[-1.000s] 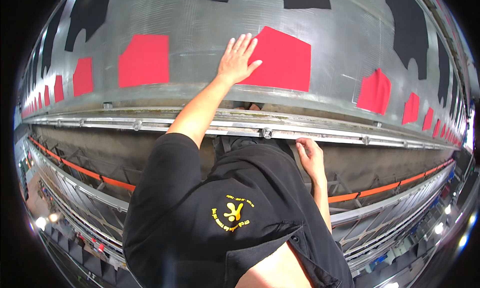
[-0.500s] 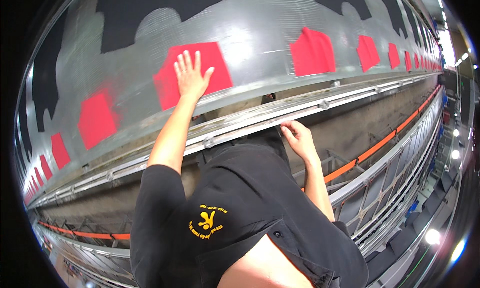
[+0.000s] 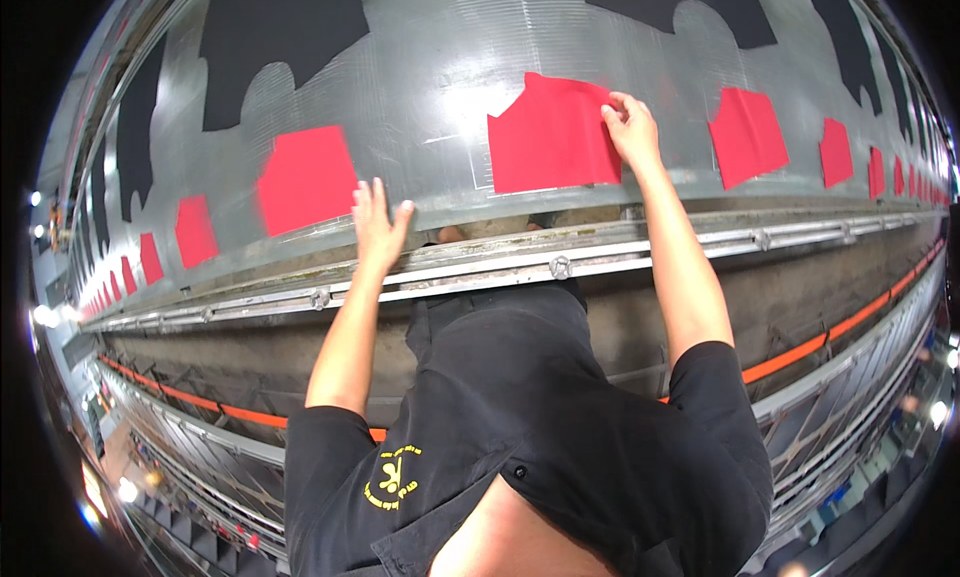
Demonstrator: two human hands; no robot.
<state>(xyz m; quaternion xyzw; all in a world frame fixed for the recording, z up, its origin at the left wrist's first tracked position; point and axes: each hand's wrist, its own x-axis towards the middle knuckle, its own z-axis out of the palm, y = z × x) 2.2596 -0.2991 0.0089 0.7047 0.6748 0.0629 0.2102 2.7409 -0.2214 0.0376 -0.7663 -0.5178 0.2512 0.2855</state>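
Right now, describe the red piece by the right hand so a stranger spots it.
Look along the near edge of the grey table. Pick the red piece nearly straight ahead. Unlike its neighbours, it has the right hand at its right edge.

Brightly lit overall. White glare on grey table (image 3: 420, 67), left of right hand's (image 3: 633, 135) grip on red piece (image 3: 550, 142). Grip fairly crisp; red cut-out (image 3: 197, 233) far left of it soft-edged. Lamps (image 3: 128, 490) well below-left blown out. Rail (image 3: 480, 280) below grip bowed; frame corners black.
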